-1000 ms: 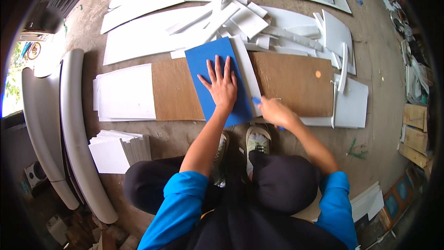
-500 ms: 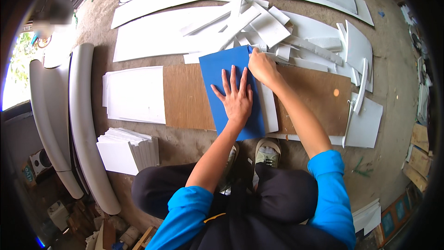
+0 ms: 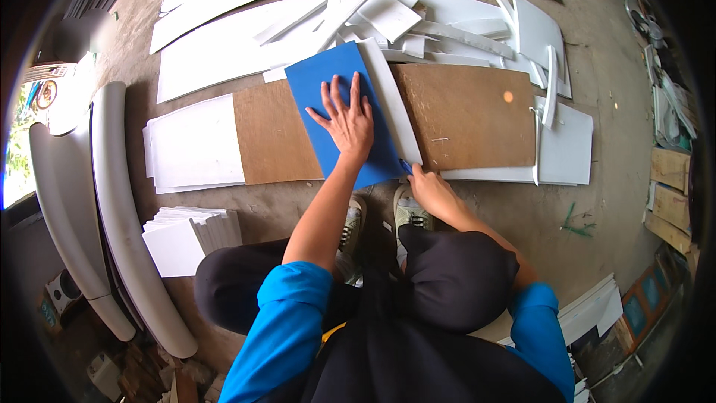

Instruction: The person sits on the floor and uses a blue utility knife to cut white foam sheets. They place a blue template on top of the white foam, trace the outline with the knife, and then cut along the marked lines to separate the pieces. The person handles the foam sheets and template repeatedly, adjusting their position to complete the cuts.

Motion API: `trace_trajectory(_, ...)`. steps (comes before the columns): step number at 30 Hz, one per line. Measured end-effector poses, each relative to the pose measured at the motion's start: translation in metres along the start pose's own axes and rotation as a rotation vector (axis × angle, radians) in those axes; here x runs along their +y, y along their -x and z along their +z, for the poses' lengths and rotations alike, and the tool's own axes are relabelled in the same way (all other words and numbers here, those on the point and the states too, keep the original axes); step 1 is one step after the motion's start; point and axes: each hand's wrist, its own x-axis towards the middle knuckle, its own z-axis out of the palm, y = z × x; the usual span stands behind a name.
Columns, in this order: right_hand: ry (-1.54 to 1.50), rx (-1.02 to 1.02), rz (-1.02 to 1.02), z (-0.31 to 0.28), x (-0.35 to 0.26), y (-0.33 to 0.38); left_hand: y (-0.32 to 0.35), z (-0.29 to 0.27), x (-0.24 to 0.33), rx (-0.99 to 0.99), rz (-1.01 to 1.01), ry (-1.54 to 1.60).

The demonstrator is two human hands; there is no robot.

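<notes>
My left hand [image 3: 350,127] lies flat with spread fingers on a blue rectangular sheet [image 3: 309,82], pressing it down. Beneath the blue sheet, a strip of white foam board [image 3: 391,104] sticks out along its right edge. Both lie across a brown wooden board [image 3: 462,112]. At the near right corner of the blue sheet, my right hand [image 3: 435,190] is closed around a small blue utility knife [image 3: 405,166]. Its tip is beside the sheet's edge; the blade is too small to make out.
Several white offcuts [image 3: 388,11] are heaped on large white panels [image 3: 216,60] beyond the board. A stack of white rectangles [image 3: 179,242] stands near my left knee. Long white rolls [image 3: 142,224] lie at the left. Wooden blocks [image 3: 669,194] line the right side.
My right hand has come from the far right corner of the blue sheet down its right edge to the near corner. The left hand still presses the sheet. The whole view has shifted.
</notes>
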Motion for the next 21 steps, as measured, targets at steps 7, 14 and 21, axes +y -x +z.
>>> trace_trajectory(7,0.019,-0.006,-0.003,-0.007,-0.001,-0.005,0.029,-0.020,-0.012,-0.018,0.255,0.279)
trace_trajectory(14,0.058,0.055,-0.015,-0.009,-0.004,-0.007,0.079,-0.044,-0.016,-0.328,0.479,0.167)
trace_trajectory(21,0.074,0.110,-0.044,-0.034,-0.003,-0.038,0.048,-0.022,-0.009,-0.205,0.475,0.134)
